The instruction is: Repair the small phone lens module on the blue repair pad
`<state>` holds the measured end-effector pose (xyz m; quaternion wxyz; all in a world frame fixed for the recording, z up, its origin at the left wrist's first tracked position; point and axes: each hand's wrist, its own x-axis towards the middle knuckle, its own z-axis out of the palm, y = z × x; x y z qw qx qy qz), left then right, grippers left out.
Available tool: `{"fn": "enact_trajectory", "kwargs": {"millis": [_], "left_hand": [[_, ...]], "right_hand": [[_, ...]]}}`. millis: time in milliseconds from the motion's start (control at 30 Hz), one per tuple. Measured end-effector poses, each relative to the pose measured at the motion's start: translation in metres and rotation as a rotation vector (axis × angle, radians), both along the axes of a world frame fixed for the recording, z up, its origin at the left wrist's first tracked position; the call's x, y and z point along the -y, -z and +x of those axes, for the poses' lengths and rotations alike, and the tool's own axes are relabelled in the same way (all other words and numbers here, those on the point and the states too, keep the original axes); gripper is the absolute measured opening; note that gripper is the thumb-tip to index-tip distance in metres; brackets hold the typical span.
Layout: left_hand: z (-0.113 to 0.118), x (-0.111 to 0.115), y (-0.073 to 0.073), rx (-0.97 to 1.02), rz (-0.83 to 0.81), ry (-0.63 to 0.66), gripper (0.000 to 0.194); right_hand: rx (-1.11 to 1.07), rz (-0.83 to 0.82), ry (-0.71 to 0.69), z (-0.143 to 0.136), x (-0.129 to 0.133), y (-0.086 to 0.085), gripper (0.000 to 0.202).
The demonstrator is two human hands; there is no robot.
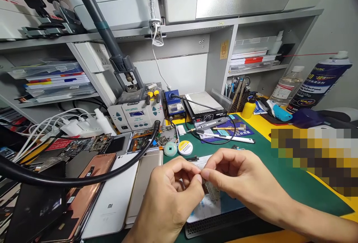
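Observation:
My left hand [175, 194] and my right hand [240, 177] meet at the fingertips near the lower middle of the view. Thumb and forefinger of each are pinched together, and whatever lies between them is too small to make out. Below the hands, partly hidden by them, is a whitish, printed flat item [205, 207] on a dark perforated stand [203, 230]. Just beyond the fingers, a round tin with a white and yellow lid [185, 147] sits beside a pale green round container [170, 149].
Phones and back covers, including a white one [110, 198], cover the left. A black hose [92, 181] arcs over them. Behind stand a rework station [137, 114] and a hot plate [205, 105]. A white brush [232, 137], yellow bottle [248, 108] and spray can [320, 82] are right.

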<state>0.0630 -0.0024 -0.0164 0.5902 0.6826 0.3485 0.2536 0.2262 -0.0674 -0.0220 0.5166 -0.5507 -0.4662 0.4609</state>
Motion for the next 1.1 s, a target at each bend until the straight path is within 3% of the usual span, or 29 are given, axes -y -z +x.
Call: {"fn": "enact_trajectory", "kwargs": {"millis": [200,600,1100], "left_hand": [[0.0006,-0.0019,-0.0020,0.018,0.013,-0.004,0.018],[-0.0033,-0.0057,0.0002,-0.017,-0.068,0.054,0.017],[-0.0058,-0.0070,-0.0022,-0.044,-0.020,0.076,0.022]], "right_hand": [[-0.015,-0.023,0.001,0.0001,-0.0011,-0.0061,0.018],[0.095,0.041,-0.007,-0.0005,0.0019,0.0037,0.017],[0.021,-0.074,-0.028,0.0012,-0.0027,-0.0027,0.022]]}}
